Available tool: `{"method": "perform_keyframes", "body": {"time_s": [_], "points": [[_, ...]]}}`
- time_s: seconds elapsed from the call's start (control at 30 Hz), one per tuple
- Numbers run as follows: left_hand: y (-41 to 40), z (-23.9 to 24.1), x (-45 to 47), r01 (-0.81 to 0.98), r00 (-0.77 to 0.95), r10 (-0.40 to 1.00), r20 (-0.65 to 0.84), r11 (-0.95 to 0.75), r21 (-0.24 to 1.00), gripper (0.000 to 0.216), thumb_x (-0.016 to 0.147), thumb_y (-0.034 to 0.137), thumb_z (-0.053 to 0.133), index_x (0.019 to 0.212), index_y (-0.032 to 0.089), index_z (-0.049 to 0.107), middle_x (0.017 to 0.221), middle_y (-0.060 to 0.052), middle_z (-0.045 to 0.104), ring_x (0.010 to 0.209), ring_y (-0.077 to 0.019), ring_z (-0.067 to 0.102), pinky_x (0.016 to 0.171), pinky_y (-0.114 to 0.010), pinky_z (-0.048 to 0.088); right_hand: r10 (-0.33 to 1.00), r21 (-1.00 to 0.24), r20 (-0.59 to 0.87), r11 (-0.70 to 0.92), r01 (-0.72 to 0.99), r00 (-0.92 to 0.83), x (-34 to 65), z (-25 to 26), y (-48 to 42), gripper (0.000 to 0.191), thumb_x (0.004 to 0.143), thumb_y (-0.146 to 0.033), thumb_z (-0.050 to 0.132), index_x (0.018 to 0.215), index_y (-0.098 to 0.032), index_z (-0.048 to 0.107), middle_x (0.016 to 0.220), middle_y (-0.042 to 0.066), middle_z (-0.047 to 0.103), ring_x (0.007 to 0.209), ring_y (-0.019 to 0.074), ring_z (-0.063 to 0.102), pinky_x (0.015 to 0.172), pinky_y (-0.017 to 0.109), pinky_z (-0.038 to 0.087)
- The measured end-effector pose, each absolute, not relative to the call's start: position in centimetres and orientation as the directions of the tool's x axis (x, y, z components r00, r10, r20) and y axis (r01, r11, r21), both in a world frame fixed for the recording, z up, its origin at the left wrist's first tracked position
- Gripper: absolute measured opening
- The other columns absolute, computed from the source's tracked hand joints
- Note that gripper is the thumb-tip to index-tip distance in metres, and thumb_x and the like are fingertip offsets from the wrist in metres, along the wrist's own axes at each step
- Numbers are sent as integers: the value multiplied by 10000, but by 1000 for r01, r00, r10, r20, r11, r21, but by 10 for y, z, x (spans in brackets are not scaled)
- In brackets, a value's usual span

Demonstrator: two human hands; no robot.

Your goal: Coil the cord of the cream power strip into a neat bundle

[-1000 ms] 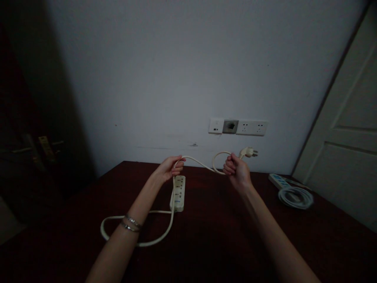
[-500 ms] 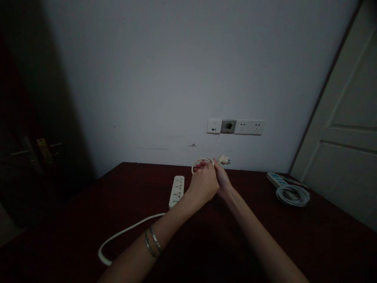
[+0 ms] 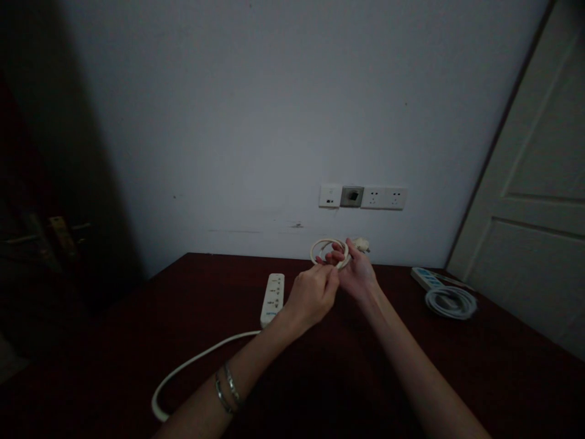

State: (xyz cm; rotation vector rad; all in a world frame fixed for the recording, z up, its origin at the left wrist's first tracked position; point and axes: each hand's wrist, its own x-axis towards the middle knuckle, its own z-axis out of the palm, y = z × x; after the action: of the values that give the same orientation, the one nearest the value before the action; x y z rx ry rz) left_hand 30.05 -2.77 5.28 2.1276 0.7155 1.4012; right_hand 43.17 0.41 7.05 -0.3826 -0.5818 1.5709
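Note:
A white power cord [image 3: 319, 245] is looped in a small coil between my hands, above the far part of the table. My right hand [image 3: 359, 271], palm turned up, has its fingers curled round the coil. The cord's plug [image 3: 361, 244] sticks out past my right thumb. My left hand [image 3: 315, 294], with two silver bangles on its wrist, pinches the cord at the coil's lower side. Left of my hands lies a white power strip [image 3: 273, 299]; its cord runs from the near end toward the lower left and passes behind my left forearm.
On the right of the dark red table [image 3: 219, 286] lies a second power strip [image 3: 426, 278] with a coiled grey cable [image 3: 451, 303]. Wall sockets [image 3: 382, 198] sit above the table's back edge. A white door [image 3: 530, 244] stands at the right, a dark door with a handle [image 3: 64, 235] at the left.
My hands have drawn slightly apart. The right hand has shifted right with the plug and turned its palm up, and the cord's coil shows more fully. The power strip lies still.

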Motion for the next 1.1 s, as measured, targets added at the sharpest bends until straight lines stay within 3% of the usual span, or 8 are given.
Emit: {"method": "perform_keyframes", "body": {"time_s": [0.17,0.27,0.37,0.53,0.7,0.83,0.97,1.1], "points": [[-4,60,285,175,112,770,628,-638,750,324,820,388,469,606,167,568,622,-40,541,674,-163,518,630,-238,381,955,-563,222,-39,-825,-196,437,73,-1,263,855,-340,454,669,-168,526,356,-87,322,396,83,434,671,296,482],[16,61,280,111,-14,851,525,-520,847,291,698,417,628,827,160,581,761,-31,573,676,-132,514,572,-205,387,932,-557,265,-62,-828,-248,436,74,-4,305,881,-316,390,653,-159,518,336,-93,281,342,60,325,647,274,476],[29,60,279,-51,150,947,284,-279,959,543,634,409,688,1069,147,497,897,-73,591,708,-141,557,560,-218,428,920,-569,269,-87,-818,-285,432,74,-5,321,884,-314,378,635,-158,507,312,-101,246,313,49,250,618,246,469],[33,55,280,-335,481,844,237,-73,939,326,662,316,665,894,105,575,714,-39,600,669,-129,583,696,-291,477,914,-621,252,-99,-777,-318,428,70,-4,295,856,-346,444,621,-173,488,302,-114,215,291,42,199,566,222,454],[34,55,276,-414,425,862,277,-87,906,200,649,253,663,744,100,576,648,-22,575,635,-115,570,716,-286,472,926,-667,228,-78,-741,-303,425,67,0,351,852,-437,447,646,-165,526,313,-104,246,309,44,225,547,227,442],[38,51,278,-388,362,874,324,-175,905,276,672,264,639,898,125,562,677,-10,572,593,-104,550,641,-253,466,935,-697,217,-54,-715,-282,418,66,3,373,812,-503,499,645,-170,513,327,-110,236,320,44,227,521,211,423],[38,46,283,-159,240,855,459,-432,888,419,698,255,604,1097,171,506,721,1,572,585,-112,531,597,-233,436,928,-718,231,-39,-695,-291,417,64,5,400,783,-544,513,638,-172,498,338,-115,223,327,38,204,483,194,398],[35,46,280,129,213,759,616,-646,752,429,712,223,584,1133,165,531,695,15,555,588,-103,470,620,-207,384,921,-739,260,-4,-674,-291,420,62,5,374,761,-520,563,652,-167,500,343,-121,230,332,31,189,478,193,397]]}}
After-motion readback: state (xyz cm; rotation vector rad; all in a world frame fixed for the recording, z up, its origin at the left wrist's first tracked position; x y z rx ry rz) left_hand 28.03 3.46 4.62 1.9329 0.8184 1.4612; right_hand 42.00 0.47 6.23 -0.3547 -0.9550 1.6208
